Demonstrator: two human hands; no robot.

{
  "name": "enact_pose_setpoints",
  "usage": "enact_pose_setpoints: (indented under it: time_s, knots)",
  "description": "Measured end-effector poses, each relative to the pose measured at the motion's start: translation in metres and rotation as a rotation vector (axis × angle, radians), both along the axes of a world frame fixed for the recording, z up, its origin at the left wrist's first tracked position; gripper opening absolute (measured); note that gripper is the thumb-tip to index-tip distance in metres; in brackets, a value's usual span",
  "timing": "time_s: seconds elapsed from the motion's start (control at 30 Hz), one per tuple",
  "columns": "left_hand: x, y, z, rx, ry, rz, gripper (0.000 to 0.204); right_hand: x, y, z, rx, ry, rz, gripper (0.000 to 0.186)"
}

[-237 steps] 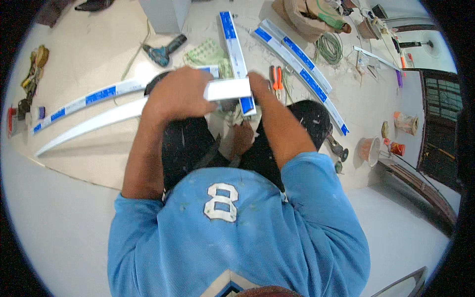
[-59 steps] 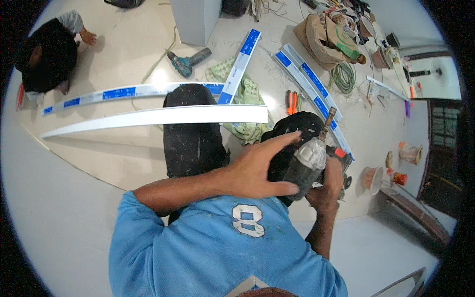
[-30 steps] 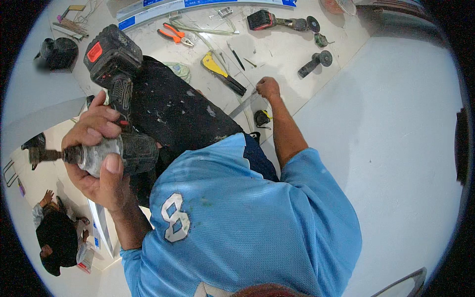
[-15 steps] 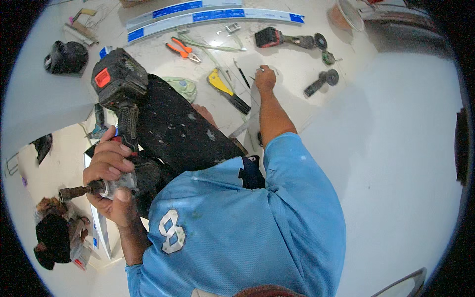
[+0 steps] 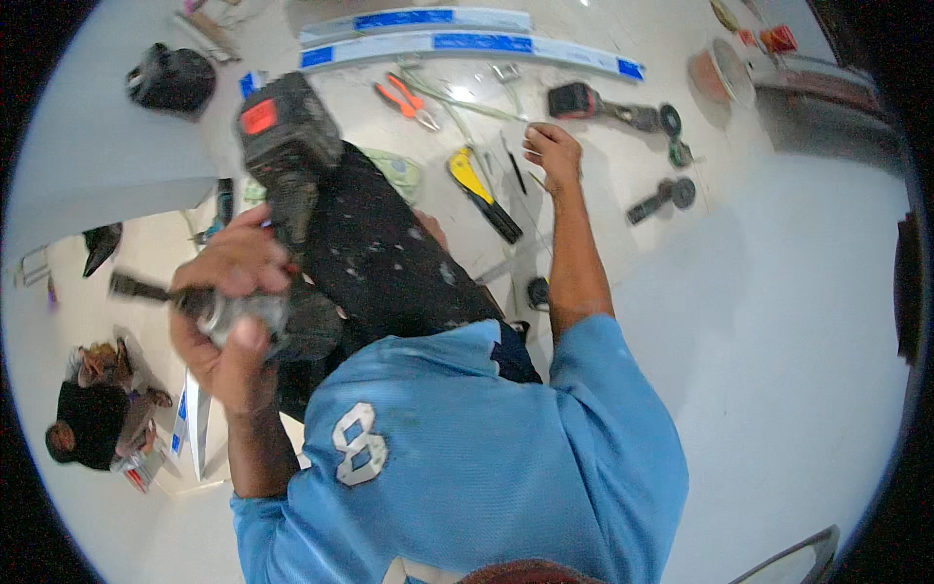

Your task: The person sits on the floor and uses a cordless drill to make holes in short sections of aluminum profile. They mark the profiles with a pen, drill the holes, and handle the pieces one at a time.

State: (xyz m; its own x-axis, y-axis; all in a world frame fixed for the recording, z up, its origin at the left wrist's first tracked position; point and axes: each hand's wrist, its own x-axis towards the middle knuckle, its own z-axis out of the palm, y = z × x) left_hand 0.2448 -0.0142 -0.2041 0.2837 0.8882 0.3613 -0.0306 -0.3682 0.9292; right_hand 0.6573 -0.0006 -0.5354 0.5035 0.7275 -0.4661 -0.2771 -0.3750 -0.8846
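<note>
My left hand (image 5: 233,311) wraps round the head of a cordless impact driver (image 5: 292,214), a dark tool with a black battery marked by an orange-red patch. Its socket bit (image 5: 139,287) points left; motion blurs hand and tool. Over the floor to the right, my right hand (image 5: 555,156) has its fingers curled inward; whether anything is between them cannot be made out. Just left of those fingers lies a slim black stick (image 5: 514,164). Farther left are yellow-and-black hand cutters (image 5: 484,195) and orange-handled pliers (image 5: 407,102).
Blue-and-white strips (image 5: 467,44) lie at the far side. An angle grinder (image 5: 618,110), another dark tool (image 5: 662,200) and a bucket (image 5: 720,73) stand right. A black container (image 5: 172,80) sits far left. Another person (image 5: 92,419) is low on the left.
The view has shifted, so the floor things sit farther right. My right hand has lifted off the long flat strip, its fingers now pointing left. My left hand still holds the impact driver.
</note>
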Motion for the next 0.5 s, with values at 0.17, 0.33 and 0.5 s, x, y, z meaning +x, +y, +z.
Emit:
enact_pose_setpoints:
  time_s: [0.17, 0.33, 0.5]
  knots:
    - [0.01, 0.022, 0.014, -0.057, -0.032, -0.061, 0.023, -0.086, 0.016, 0.212, 0.424, 0.007, 0.153, 0.021]
    - [0.01, 0.029, 0.002, -0.183, 0.012, -0.033, 0.025, -0.164, 0.028, 0.362, 1.047, -0.056, 0.519, 0.009]
    - [0.01, 0.024, 0.003, -0.255, 0.025, -0.036, 0.02, -0.203, 0.064, 0.393, 1.042, -0.119, 0.833, 0.008]
